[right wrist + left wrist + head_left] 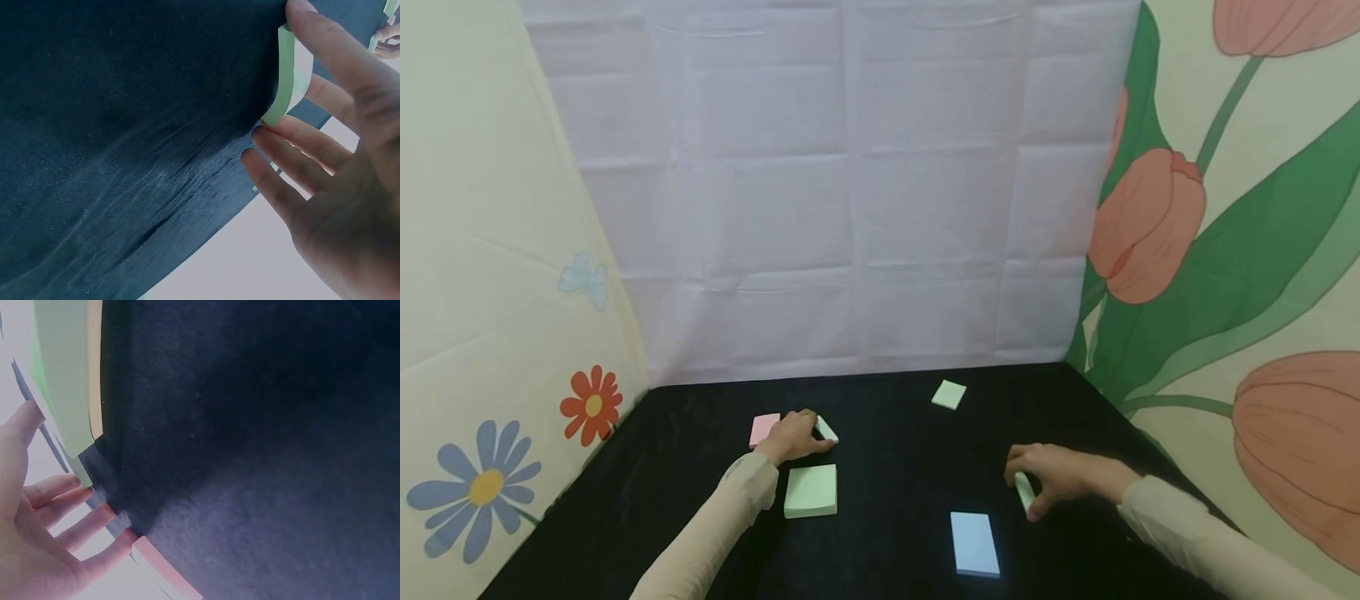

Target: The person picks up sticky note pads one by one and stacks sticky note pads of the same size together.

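Both hands at small paper note pads on a black-cloth table (887, 450); picking up or placing, judged the step in hand.
Left hand (793, 436): fingers partly curled, thumb and fingertips a pad's width apart, apparently pinching a small pale green paper pad (827, 429) between a pink paper pad (763, 427) and the table's middle; a thick square green stack (810, 490) sits nearer the body. Right hand (1060, 471): thumb and fingers grip opposite ends of a thin light green pad (1024, 492), tilted on edge; whether it touches the cloth, cannot tell. Just beside: a blue rectangular pad (974, 543). Far off: a flat square green pad (949, 394). Next move, judged: keep both grips steady, level the tilted pad before any release.
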`<action>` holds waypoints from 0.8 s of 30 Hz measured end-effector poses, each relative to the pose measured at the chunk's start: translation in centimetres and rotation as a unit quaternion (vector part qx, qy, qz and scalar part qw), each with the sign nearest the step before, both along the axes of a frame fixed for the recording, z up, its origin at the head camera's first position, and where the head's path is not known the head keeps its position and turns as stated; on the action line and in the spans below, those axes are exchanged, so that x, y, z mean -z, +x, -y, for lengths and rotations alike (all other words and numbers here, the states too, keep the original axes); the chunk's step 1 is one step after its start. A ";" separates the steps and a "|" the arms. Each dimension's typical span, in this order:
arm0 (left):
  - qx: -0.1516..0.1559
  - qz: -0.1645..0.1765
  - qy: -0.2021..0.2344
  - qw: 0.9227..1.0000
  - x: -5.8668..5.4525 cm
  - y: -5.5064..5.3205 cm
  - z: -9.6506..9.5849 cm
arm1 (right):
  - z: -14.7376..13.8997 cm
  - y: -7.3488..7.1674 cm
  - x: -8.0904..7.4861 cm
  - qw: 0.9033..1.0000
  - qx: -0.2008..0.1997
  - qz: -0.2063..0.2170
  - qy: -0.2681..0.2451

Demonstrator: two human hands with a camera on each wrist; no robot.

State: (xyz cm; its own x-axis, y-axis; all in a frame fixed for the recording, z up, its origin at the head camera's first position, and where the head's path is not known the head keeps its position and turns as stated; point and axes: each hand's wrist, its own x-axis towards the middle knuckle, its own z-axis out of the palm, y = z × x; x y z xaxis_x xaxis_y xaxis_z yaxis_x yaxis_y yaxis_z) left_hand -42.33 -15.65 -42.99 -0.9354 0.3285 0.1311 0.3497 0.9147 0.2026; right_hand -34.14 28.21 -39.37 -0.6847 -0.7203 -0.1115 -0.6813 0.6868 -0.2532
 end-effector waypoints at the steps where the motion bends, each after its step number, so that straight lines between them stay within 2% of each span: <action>1: -0.001 0.002 0.001 1.000 0.0 0.0 0.0 | 0.0 0.0 0.0 1.000 0.000 0.001 -0.001; 9: -0.001 0.007 0.004 1.000 -0.2 0.2 0.1 | 0.0 0.1 0.0 1.000 -0.015 -0.008 -0.004; 13: 0.005 0.004 0.010 1.000 -0.1 0.2 0.2 | 0.2 0.1 -0.1 1.000 -0.005 0.001 -0.004; 14: 0.015 -0.008 0.009 1.000 0.5 -0.3 0.5 | 0.2 0.1 -0.2 1.000 -0.003 0.002 -0.004; 17: 0.019 -0.010 0.010 1.000 0.6 -0.3 0.5 | 0.4 0.0 -0.3 1.000 -0.007 0.000 -0.008; 20: 0.014 -0.007 0.012 1.000 0.6 -0.5 0.5 | 0.6 -0.1 -0.3 1.000 -0.015 -0.008 -0.010; 21: 0.003 0.007 0.013 1.000 0.0 -0.1 0.2 | 0.7 0.0 -0.3 1.000 -0.019 -0.011 -0.011; 24: -0.003 0.011 0.010 1.000 0.0 -0.1 0.1 | 1.0 -0.1 -0.2 1.000 -0.025 -0.013 -0.012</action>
